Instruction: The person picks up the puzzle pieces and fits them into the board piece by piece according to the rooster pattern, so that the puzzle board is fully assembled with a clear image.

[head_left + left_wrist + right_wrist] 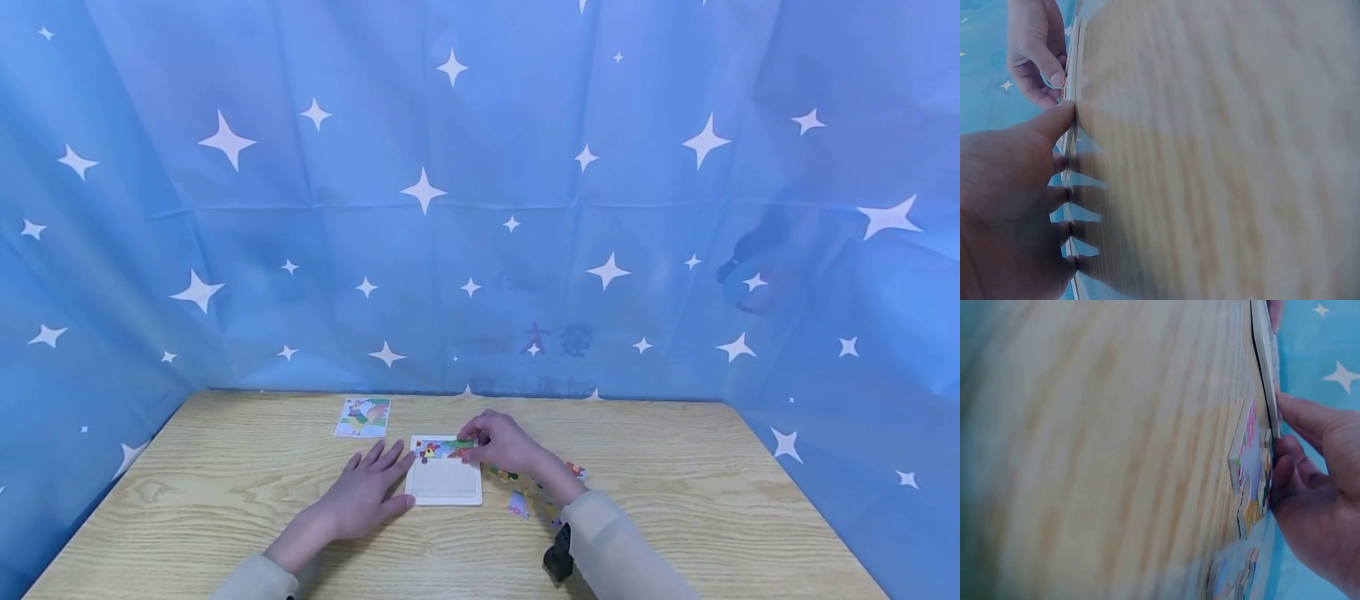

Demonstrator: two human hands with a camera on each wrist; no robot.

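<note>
A white-rimmed puzzle tray lies on the table, its top row holding colourful puzzle pieces and its lower part bare. My left hand lies at the tray's left side with fingers spread and straight, the thumb at its lower left corner. In the left wrist view that hand rests its fingertips along the tabletop. Over the tray's upper right corner, my right hand pinches a green and red puzzle piece between thumb and fingers. The right wrist view shows the thumb and fingers close at the tray's edge.
Several loose puzzle pieces lie right of the tray, partly under my right forearm. A square picture card is at the back, left of the tray. A blue star-patterned curtain hangs behind the wooden table.
</note>
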